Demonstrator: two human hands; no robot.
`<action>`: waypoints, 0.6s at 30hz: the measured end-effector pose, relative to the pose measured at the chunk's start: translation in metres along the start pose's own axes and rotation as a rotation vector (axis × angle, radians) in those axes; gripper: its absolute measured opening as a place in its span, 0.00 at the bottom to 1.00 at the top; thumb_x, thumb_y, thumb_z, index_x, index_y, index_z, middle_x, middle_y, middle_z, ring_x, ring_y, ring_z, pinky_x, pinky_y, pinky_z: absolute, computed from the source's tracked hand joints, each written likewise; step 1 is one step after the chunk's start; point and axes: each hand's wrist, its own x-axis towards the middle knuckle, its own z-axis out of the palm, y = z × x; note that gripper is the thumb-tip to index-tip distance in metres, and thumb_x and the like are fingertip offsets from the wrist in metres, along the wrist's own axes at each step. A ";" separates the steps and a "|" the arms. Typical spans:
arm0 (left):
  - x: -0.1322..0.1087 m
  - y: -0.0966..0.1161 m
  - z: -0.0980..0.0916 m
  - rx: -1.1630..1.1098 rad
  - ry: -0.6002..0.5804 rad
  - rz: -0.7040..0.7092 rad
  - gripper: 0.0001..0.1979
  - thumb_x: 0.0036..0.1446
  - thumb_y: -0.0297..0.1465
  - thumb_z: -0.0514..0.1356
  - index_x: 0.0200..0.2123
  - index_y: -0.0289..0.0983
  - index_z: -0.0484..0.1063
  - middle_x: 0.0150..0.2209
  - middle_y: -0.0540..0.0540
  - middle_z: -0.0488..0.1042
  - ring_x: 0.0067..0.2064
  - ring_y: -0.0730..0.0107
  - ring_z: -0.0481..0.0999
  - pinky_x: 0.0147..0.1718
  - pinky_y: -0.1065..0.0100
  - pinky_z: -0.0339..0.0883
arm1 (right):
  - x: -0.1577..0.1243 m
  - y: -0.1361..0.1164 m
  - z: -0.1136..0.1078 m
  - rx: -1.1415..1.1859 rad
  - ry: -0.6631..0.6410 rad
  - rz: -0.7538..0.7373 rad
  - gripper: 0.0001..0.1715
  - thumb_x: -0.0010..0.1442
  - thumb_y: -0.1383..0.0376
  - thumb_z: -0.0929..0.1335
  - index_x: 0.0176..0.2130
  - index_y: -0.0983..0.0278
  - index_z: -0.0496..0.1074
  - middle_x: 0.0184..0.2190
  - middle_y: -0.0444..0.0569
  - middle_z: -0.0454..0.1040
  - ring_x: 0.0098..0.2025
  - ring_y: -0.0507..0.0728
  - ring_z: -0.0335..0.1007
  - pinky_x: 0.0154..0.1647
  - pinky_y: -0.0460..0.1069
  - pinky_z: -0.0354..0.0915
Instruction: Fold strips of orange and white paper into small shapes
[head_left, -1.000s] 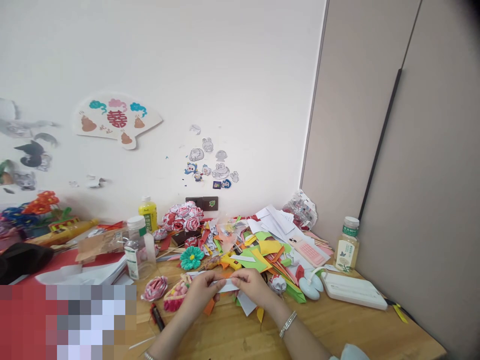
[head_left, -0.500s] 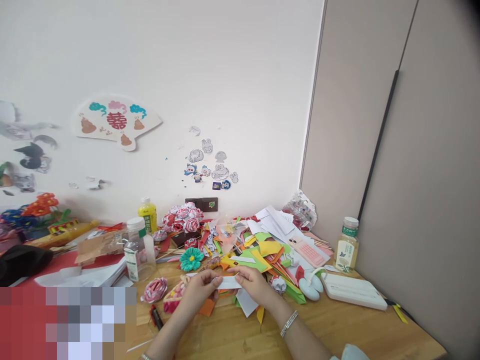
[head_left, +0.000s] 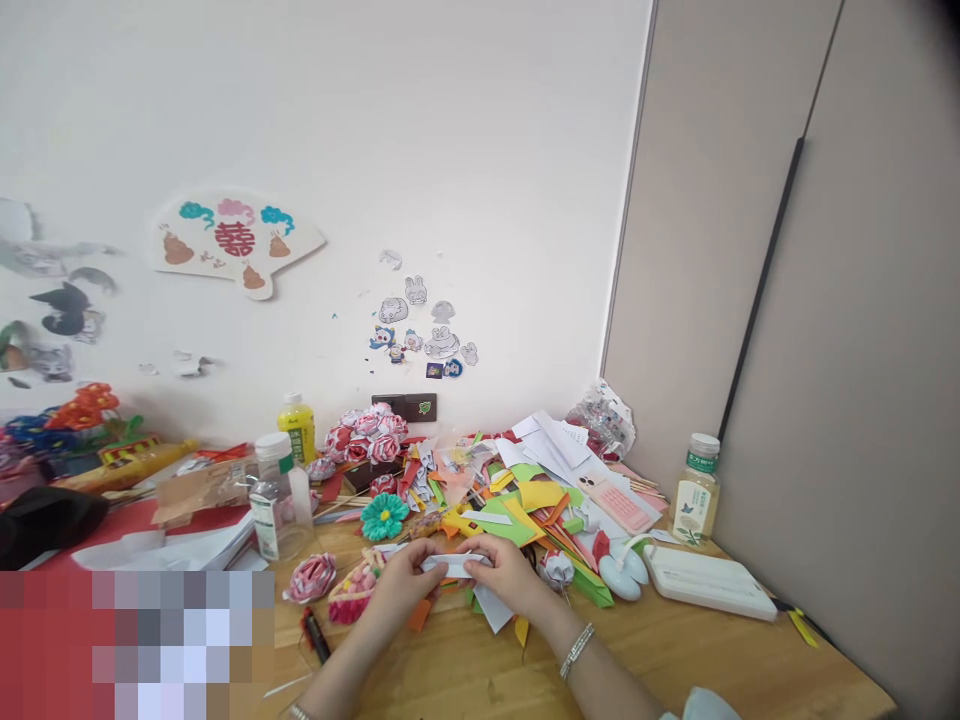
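Observation:
Between my two hands is a narrow strip of white folded paper (head_left: 454, 566), held level above the near edge of the paper pile. My left hand (head_left: 411, 578) pinches its left end between thumb and fingers. At the right end my right hand (head_left: 501, 575) pinches it the same way, the fingers curled behind. A loose white sheet (head_left: 493, 608) lies under my right hand. Beside my left wrist sits a small pink box of round pieces (head_left: 356, 592), with a pink paper rose (head_left: 310, 578) further left. A dark pen (head_left: 316, 636) lies by my left forearm.
Coloured paper scraps (head_left: 517, 515) heap up behind my hands, near a teal flower (head_left: 384, 516). Clear jar (head_left: 271, 500) and yellow bottle (head_left: 298, 430) stand left. At right are a pink phone (head_left: 616, 502), a white device (head_left: 709, 582) and a drink bottle (head_left: 697, 495).
My hands have drawn slightly closer together, and the paper strip between them has shifted a little, its right end now more under my right thumb. The surroundings stay put.

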 end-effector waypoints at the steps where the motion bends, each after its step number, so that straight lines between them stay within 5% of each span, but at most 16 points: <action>1: 0.000 0.000 0.000 -0.021 -0.002 -0.010 0.08 0.38 0.33 0.56 0.23 0.36 0.63 0.14 0.57 0.64 0.16 0.78 0.64 0.17 0.75 0.56 | 0.000 -0.001 0.001 -0.020 0.002 -0.005 0.11 0.50 0.67 0.63 0.37 0.63 0.68 0.32 0.46 0.70 0.28 0.52 0.69 0.29 0.45 0.62; 11: 0.003 -0.015 0.008 -0.027 -0.020 -0.048 0.04 0.39 0.28 0.53 0.23 0.38 0.59 0.09 0.60 0.62 0.11 0.79 0.62 0.12 0.78 0.52 | -0.001 0.007 0.005 -0.252 0.034 -0.086 0.11 0.48 0.70 0.62 0.33 0.63 0.69 0.28 0.43 0.70 0.29 0.52 0.65 0.29 0.44 0.60; 18: -0.005 -0.004 0.012 -0.084 -0.054 -0.123 0.06 0.41 0.30 0.52 0.26 0.39 0.57 0.09 0.60 0.63 0.08 0.78 0.61 0.07 0.79 0.48 | -0.002 0.002 0.006 -0.229 0.046 -0.105 0.14 0.47 0.72 0.61 0.35 0.63 0.67 0.30 0.43 0.69 0.30 0.51 0.65 0.29 0.44 0.60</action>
